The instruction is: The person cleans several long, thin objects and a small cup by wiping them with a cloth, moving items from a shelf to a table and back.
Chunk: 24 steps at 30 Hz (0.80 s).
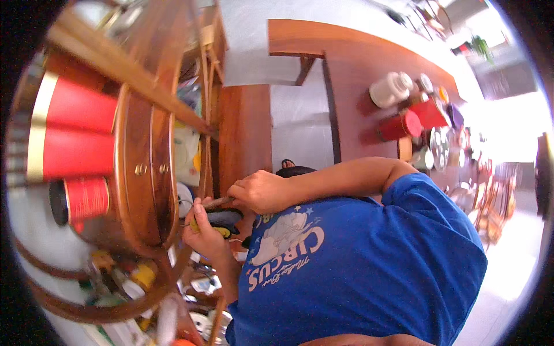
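Observation:
My right hand (262, 190) is closed around one end of a thin brownish strip (218, 202), blurred, whose exact kind I cannot tell. At its other end, the thumb and fingers of my left hand (205, 235) pinch it. Just under the strip, beside my left palm, is a dark grey and yellow object (225, 217); whether my left hand also holds it is unclear. Both hands are in front of my blue T-shirt (368, 255), close to a wooden cabinet (143, 207) with two small drawers and brass knobs.
A wooden bar (130, 82) crosses before the cabinet, near a large red object with a pale rim (80, 125). Beyond my hands stands a wooden bench (244, 125). The table (355, 65) bears a white jar (387, 91) and a red canister (400, 125). Clutter (203, 283) lies below my left arm.

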Each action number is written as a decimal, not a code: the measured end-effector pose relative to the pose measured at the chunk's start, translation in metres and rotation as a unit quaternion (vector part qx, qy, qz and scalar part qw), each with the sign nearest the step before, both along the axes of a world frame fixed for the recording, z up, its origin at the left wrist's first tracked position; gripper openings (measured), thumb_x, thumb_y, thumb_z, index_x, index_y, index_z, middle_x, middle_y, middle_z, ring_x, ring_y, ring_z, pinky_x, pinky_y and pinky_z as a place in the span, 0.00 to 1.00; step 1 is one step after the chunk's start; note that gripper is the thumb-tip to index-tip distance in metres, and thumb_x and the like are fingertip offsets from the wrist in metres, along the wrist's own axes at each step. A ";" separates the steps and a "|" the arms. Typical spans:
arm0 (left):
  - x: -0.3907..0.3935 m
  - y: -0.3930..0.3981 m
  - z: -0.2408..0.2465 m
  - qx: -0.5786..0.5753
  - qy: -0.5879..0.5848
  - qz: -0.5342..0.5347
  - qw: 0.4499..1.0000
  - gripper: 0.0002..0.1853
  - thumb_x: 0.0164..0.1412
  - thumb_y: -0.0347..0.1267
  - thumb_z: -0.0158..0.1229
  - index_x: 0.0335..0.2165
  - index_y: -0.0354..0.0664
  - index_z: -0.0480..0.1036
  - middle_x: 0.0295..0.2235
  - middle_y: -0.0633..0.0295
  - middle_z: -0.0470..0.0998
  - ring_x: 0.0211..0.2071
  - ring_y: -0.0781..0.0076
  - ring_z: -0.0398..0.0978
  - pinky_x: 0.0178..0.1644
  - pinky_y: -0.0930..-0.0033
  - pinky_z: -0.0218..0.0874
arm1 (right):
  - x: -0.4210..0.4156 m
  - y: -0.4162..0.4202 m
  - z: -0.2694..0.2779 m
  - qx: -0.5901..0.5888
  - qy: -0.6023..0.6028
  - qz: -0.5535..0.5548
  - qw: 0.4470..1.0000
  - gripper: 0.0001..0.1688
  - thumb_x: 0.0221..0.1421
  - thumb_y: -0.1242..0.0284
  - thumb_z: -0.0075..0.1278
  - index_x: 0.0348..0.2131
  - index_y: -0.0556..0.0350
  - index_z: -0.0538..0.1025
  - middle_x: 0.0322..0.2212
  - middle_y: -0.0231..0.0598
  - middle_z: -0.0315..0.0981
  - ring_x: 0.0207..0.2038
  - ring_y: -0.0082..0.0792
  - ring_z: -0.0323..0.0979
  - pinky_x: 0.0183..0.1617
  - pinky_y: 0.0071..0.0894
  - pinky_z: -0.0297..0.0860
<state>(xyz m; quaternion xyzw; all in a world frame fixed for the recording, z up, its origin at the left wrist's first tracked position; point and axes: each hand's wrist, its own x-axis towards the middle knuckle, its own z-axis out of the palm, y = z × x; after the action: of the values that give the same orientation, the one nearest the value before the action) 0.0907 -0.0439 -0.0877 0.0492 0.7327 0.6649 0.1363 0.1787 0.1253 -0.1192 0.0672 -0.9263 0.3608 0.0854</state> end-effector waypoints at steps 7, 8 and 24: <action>-0.004 0.077 -0.004 -0.024 0.024 -0.083 0.996 0.17 0.66 0.35 0.54 0.40 0.26 0.76 0.36 0.51 0.80 0.38 0.68 0.77 0.43 0.67 0.71 | 0.049 0.048 -0.017 -0.029 -0.002 -0.179 0.983 0.12 0.57 0.69 0.52 0.34 0.61 0.70 0.27 0.50 0.73 0.29 0.55 0.75 0.32 0.50 0.72; -0.004 0.091 -0.005 -0.015 0.033 -0.114 0.993 0.17 0.66 0.35 0.54 0.39 0.27 0.76 0.35 0.52 0.80 0.37 0.68 0.77 0.42 0.68 0.70 | 0.060 0.058 -0.022 -0.035 -0.006 -0.205 0.978 0.12 0.58 0.69 0.51 0.34 0.62 0.70 0.27 0.51 0.73 0.29 0.55 0.75 0.33 0.51 0.72; 0.043 0.216 -0.039 -0.040 0.006 -0.390 0.920 0.15 0.66 0.36 0.55 0.32 0.33 0.74 0.29 0.55 0.80 0.28 0.69 0.77 0.32 0.71 0.71 | 0.264 0.099 -0.050 -0.270 -0.112 -0.667 0.685 0.15 0.60 0.65 0.49 0.38 0.61 0.74 0.32 0.61 0.76 0.38 0.62 0.74 0.42 0.56 0.69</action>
<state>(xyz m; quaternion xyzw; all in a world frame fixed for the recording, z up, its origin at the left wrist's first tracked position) 0.1337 0.1720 -0.1264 0.3298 0.6820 0.5291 0.3823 0.4429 0.2242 -0.1691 -0.6354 -0.5919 0.4477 0.2133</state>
